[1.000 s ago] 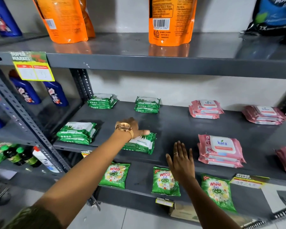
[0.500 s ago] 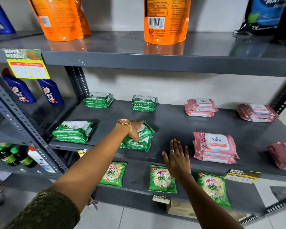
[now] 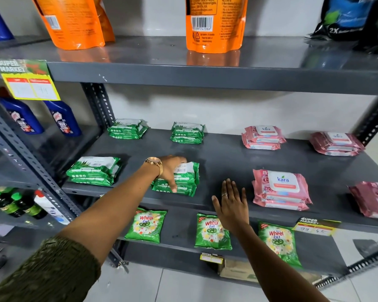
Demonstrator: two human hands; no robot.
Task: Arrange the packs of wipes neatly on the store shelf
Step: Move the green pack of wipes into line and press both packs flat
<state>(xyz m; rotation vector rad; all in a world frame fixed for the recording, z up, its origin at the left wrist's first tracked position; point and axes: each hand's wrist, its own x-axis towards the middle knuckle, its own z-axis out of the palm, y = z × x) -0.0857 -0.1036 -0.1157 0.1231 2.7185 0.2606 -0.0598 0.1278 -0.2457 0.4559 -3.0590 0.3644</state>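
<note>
the left hand [image 3: 171,171] lies on a stack of green wipes [image 3: 181,180] at the front of the gray shelf [image 3: 227,162], thumb down its front side. the right hand [image 3: 231,203] is flat and spread out by the shelf edge, touching no pack. a pink stack [image 3: 280,189] sits near it.

Dark grey steel racking [image 3: 205,79] on perforated angle uprights [image 3: 98,103], backed by a plain white wall [image 3: 205,107]. Pale tiled floor [image 3: 140,284] below. Glossy shelf tops, reflecting soft light from above.
</note>
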